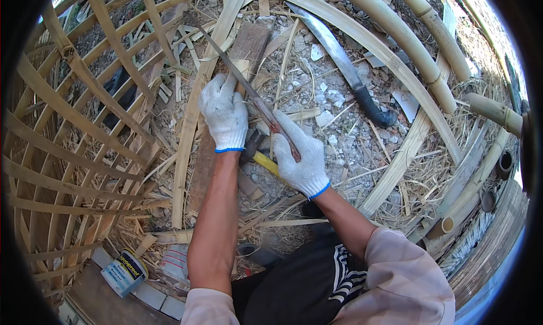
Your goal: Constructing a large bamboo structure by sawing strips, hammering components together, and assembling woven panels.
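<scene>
Both hands are clad in white knit gloves with blue cuffs; bare forearms and pale short sleeves are seen below. The right hand (301, 160) is closed around the brown, red-stained handle of a long, narrow, dark-bladed cutting tool (231, 64). The tool is held aslant, its blade pointed toward the upper left and passed just beside the left glove. Whether an edge is toothed or smooth cannot be told.

The left hand (225, 111) is placed on the far side of the blade, fingers bent, at a small, pale, flat piece of bamboo (241, 68). The piece is seen over a dark brown wooden plank (253, 41), partly covered by the blade. The fingers are set against it; how firmly it is grasped cannot be told, the fingertips being hidden.

A hammer with a yellow handle (266, 164) and dark head is seen between the wrists, partly hidden by the right glove. A broad, curved steel machete with a black-wrapped handle (334, 49) is laid on the pale rubble to the right. The plank is flanked on its left by a long, pale split-bamboo strip (186, 150). The left side is filled by an open lattice of woven bamboo slats (76, 134); below it a small tub with a yellow rim (116, 281) is set. Thick, round bamboo poles (394, 35) are lodged at upper right. Shavings and straw are strewn throughout.
</scene>
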`<action>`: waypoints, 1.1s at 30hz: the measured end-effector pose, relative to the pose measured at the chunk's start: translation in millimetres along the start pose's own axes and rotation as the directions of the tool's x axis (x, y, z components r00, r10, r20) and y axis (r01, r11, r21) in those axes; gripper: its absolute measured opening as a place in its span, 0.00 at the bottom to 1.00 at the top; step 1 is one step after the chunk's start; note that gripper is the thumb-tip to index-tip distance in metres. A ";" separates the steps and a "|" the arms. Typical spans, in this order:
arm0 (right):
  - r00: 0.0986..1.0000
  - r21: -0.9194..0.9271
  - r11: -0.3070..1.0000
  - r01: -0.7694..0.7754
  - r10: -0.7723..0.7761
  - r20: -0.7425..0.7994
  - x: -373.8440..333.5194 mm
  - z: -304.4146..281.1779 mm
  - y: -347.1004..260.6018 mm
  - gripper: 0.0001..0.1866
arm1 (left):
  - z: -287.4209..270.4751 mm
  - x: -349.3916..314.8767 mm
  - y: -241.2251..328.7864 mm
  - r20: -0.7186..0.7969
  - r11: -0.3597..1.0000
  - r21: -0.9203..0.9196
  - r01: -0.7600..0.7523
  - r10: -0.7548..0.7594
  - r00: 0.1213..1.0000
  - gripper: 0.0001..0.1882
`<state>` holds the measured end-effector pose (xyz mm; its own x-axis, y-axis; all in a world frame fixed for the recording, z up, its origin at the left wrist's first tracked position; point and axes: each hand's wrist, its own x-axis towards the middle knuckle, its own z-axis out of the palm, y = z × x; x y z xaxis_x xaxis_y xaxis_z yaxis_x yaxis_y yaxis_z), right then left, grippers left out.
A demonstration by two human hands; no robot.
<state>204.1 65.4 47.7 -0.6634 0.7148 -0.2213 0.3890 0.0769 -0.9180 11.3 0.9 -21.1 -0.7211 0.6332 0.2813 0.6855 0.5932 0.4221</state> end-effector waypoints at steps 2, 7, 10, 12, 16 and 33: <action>1.000 -0.004 1.000 0.025 -0.025 0.011 -32.1 -4.5 16.7 0.26 | -12.2 -0.9 -4.5 0.031 0.999 0.037 0.008 -0.009 0.999 0.24; 0.996 -0.028 0.997 0.078 -0.079 -0.046 -55.9 -25.5 19.5 0.25 | -13.7 -0.5 0.1 0.043 0.999 -0.035 -0.005 0.007 0.999 0.24; 0.996 0.012 0.997 0.079 -0.079 -0.043 -3.9 1.5 10.6 0.24 | -5.8 2.4 -3.5 0.041 0.999 0.011 0.031 -0.032 0.999 0.23; 0.994 -0.016 0.994 0.105 -0.105 -0.036 -31.6 -14.8 18.0 0.24 | -12.5 1.1 -0.7 0.097 0.999 0.014 0.047 -0.048 0.994 0.23; 0.999 0.007 0.999 0.047 -0.047 0.010 -53.8 -36.2 12.2 0.25 | -13.7 5.8 0.1 0.045 1.000 -0.026 0.003 -0.002 0.999 0.23; 0.993 -0.002 0.993 0.116 -0.116 0.008 -62.6 -30.8 20.9 0.25 | -11.0 1.8 -3.5 0.029 0.997 -0.078 0.016 -0.014 0.999 0.25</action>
<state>273.5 43.7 52.5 -0.7095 0.6952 -0.1157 0.3105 0.1609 -0.9368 6.5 -5.6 -12.6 -0.7271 0.6393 0.2503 0.6641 0.5625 0.4926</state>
